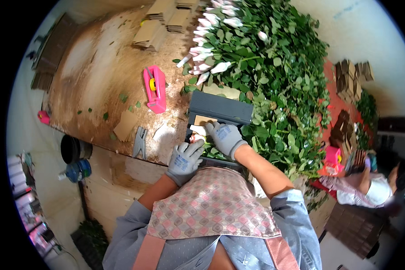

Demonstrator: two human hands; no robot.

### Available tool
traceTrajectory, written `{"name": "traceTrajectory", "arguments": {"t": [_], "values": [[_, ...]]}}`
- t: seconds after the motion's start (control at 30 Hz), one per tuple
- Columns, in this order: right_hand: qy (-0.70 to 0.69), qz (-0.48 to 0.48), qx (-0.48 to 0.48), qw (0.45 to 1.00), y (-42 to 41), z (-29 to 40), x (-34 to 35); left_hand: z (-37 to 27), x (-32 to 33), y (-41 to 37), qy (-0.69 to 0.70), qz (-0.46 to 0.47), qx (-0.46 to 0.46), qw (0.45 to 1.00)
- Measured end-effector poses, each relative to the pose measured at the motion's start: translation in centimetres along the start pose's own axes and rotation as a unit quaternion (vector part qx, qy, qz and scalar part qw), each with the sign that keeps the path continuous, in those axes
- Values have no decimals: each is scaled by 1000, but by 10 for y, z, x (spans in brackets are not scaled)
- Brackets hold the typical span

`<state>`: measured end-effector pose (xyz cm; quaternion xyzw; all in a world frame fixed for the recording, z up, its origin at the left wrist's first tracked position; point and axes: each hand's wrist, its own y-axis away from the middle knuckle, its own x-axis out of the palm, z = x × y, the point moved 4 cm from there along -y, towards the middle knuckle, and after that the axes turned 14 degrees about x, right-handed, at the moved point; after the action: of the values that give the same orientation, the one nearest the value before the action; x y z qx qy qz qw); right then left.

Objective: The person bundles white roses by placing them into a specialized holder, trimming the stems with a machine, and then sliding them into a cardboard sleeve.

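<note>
Both of my hands wear grey gloves and work at a dark box-like holder (221,107) on the table before me. My left hand (185,160) has its fingers beside a pink and white rose bloom (197,138) at the holder's left end; whether it grips the bloom is not plain. My right hand (225,136) rests over the rose stems and leaves, its fingertips at a white wrapped bud (198,129) and near a cardboard piece (205,120). What lies under its palm is hidden. A grey stapler-like tool (140,143) lies left of my left hand.
A pink tape dispenser (155,89) stands on the wooden table (98,67). Cardboard stacks (152,33) lie at the back. Leafy rose stems (276,74) with white-wrapped buds (221,67) pile up behind and right of the holder. Another person (364,189) is at the far right.
</note>
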<state>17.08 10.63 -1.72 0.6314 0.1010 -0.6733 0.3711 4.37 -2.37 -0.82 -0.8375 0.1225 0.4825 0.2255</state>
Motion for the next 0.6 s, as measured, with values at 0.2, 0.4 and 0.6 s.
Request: {"name": "traceTrajectory", "arguments": {"t": [0.2, 0.4, 0.6], "values": [[-44, -10, -6, 999, -5, -2, -1, 30, -40, -33, 24, -7, -15, 1000], [-47, 33, 0, 998, -12, -2, -4, 81, -25, -63, -114, 202, 59, 971], [-21, 41, -8, 999, -18, -5, 8, 101, -35, -59, -184, 243, 78, 949]]}}
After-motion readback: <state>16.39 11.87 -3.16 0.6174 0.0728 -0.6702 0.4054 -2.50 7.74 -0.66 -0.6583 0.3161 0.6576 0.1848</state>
